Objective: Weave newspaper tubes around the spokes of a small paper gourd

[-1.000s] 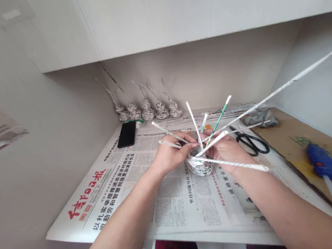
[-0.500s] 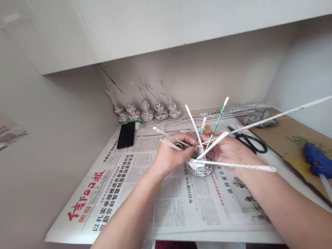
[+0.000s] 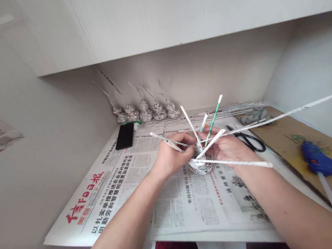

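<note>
A small round piece woven from rolled newspaper (image 3: pixel 202 166) sits between my hands over the newspaper sheet. Several paper sticks, white and green, stick up and outward from its top. My left hand (image 3: pixel 175 154) is closed at its left rim, thumb and fingers pinched around a paper stick (image 3: pixel 176 143). On the far right side, my right hand (image 3: pixel 224 147) has its fingers curled against the weave and around the base of the sticks. A long paper strand (image 3: pixel 289 113) runs from there out to the right. My right fingertips are partly hidden behind the sticks.
Several gourd-shaped woven pieces (image 3: pixel 159 112) line the back wall near a black phone (image 3: pixel 125 136). Paper sticks (image 3: pixel 214 114) lie along the back. Black scissors (image 3: pixel 252 141), a grey cloth-like lump (image 3: pixel 252 117) and a blue glue gun (image 3: pixel 321 163) are on the right, beside cardboard (image 3: pixel 282 132).
My hands keep nearly the same hold on the woven piece. The upright sticks tilt slightly to the left, and the view has shifted a little.
</note>
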A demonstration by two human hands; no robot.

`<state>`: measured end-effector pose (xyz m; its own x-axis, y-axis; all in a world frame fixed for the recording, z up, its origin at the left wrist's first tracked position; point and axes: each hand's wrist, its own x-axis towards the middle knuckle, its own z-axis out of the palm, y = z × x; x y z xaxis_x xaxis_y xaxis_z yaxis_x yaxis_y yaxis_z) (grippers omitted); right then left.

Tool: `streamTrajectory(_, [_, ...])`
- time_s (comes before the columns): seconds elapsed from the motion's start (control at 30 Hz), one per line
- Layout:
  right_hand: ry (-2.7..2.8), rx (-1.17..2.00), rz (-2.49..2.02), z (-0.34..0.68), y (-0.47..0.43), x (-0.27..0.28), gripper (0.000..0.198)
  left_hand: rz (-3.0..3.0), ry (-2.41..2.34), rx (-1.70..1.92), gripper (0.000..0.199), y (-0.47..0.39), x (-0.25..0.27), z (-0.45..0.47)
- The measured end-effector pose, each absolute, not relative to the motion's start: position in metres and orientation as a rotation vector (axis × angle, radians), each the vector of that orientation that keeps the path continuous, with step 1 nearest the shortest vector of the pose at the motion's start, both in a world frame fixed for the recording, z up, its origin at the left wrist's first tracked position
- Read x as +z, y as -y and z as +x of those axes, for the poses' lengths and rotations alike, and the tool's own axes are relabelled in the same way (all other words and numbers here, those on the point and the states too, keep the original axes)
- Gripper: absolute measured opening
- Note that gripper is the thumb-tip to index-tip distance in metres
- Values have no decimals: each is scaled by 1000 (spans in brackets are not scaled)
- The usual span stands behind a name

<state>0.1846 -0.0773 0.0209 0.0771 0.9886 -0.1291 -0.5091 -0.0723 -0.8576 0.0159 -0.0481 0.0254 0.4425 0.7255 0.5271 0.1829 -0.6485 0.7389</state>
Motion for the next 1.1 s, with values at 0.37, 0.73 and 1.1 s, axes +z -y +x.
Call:
streamTrajectory(0.37, [654,1459,-908,187,74,17,22,2153,-482,1135,6,47,36,8])
streamTrajectory(0.73, [767,1411,-983,184,80,24,25,1738,-721,1015,17,48,33,16])
streamTrajectory(1.1, [985,1479,-897,192,81,23,31,1616,-696,967,31,42,27,13])
